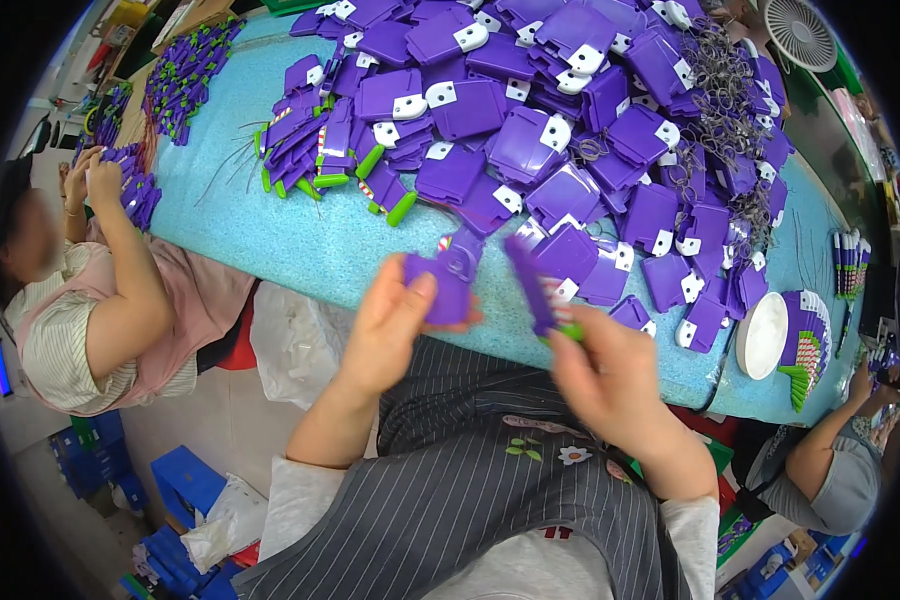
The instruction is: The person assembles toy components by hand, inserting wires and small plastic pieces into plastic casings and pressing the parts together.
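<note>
My left hand (388, 325) pinches a flat purple plastic piece (436, 284) between thumb and fingers, in front of my apron at the table's near edge. A rounded part with a small striped patch sticks up from its top. Just right of it, my right hand (615, 370) grips a narrow purple plastic piece (530, 285) by its lower end. This piece stands tilted, with red-and-white stripes and a green end, and is slightly blurred. The two pieces are apart. Beyond my hands lies a big heap of purple plates with white tabs (468, 108).
On the blue-green table (210, 195), purple pieces with green ends (305, 150) lie left of the heap. Metal rings (715, 95) cover its right side. A white bowl (762, 335) and a fanned stack (808, 345) are at right. Co-workers sit left (100, 300) and right (820, 470); a fan (800, 32) stands behind.
</note>
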`<control>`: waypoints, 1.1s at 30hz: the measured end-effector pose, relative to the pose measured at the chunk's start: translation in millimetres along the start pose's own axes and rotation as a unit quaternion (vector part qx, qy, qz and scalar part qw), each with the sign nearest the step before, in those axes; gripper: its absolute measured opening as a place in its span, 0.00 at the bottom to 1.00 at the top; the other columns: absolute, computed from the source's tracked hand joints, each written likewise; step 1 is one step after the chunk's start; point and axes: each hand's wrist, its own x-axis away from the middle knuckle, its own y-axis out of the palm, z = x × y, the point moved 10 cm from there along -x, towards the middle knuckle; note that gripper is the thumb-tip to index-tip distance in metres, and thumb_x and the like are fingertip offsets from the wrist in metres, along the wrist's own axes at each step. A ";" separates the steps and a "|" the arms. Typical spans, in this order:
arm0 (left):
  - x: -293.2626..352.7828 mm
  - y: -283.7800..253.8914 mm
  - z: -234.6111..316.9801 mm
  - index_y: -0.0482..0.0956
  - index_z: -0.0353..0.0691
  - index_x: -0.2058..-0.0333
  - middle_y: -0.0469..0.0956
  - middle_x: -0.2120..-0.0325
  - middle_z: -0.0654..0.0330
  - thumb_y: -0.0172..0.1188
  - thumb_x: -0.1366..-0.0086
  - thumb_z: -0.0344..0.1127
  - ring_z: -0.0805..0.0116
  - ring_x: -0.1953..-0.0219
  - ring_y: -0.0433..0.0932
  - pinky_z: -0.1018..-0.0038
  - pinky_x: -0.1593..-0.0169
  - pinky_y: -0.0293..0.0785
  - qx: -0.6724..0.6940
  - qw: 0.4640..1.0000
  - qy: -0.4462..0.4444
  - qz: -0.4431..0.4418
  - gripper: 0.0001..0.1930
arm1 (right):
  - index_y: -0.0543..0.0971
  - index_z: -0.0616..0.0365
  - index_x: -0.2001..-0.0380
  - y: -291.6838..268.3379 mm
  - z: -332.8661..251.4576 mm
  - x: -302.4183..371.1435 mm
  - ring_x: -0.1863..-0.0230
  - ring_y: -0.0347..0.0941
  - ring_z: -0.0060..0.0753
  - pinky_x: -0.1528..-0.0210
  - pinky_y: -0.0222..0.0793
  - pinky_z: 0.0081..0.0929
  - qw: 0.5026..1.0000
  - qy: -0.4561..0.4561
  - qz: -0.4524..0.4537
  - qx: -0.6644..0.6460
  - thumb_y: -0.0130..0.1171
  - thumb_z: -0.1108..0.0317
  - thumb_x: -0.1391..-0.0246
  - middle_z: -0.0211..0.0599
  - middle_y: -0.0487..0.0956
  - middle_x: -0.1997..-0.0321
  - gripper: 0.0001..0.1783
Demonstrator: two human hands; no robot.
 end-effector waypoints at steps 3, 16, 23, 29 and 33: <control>8.8 44.9 -11.0 0.62 0.33 0.49 0.76 0.60 0.49 0.40 0.29 0.42 0.60 0.63 0.80 0.71 0.60 0.77 0.025 0.998 -0.005 -0.056 0.18 | 0.75 0.64 0.60 -5.6 48.8 53.3 0.82 0.70 0.15 0.81 0.65 0.15 0.898 0.230 -0.086 -0.364 0.49 0.70 0.42 0.34 0.77 0.79 0.11; 34.4 137.5 -36.2 0.52 0.38 0.46 0.71 0.56 0.51 0.40 0.29 0.34 0.69 0.61 0.77 0.72 0.56 0.76 0.107 0.938 -0.190 -0.270 0.17 | 0.71 0.69 0.49 -51.5 77.8 48.5 0.61 0.75 0.30 0.60 0.71 0.25 0.909 0.203 0.020 -0.364 0.44 0.62 0.37 0.44 0.78 0.58 0.22; 36.0 163.7 -63.5 0.64 0.33 0.51 0.75 0.59 0.53 0.46 0.31 0.32 0.67 0.62 0.79 0.74 0.56 0.76 0.081 0.907 -0.268 -0.313 0.13 | 0.72 0.67 0.50 -59.4 59.1 4.2 0.62 0.77 0.29 0.60 0.72 0.23 0.904 0.171 0.129 -0.369 0.50 0.70 0.41 0.45 0.78 0.55 0.18; 18.1 132.1 -29.7 0.61 0.32 0.48 0.73 0.55 0.53 0.43 0.30 0.31 0.64 0.55 0.76 0.70 0.50 0.74 0.150 0.965 -0.104 -0.187 0.15 | 0.79 0.66 0.61 -92.9 -6.0 33.5 0.81 0.66 0.23 0.80 0.59 0.20 0.986 -0.058 0.159 0.012 0.61 0.77 0.54 0.34 0.72 0.80 0.14; 27.0 147.0 -7.0 0.57 0.32 0.46 0.70 0.51 0.50 0.40 0.31 0.26 0.63 0.49 0.72 0.67 0.44 0.70 0.148 0.967 0.005 -0.208 0.16 | 0.79 0.66 0.60 -80.9 -11.6 53.2 0.86 0.62 0.25 0.85 0.56 0.22 0.973 -0.082 0.178 0.124 0.64 0.77 0.59 0.32 0.68 0.84 0.18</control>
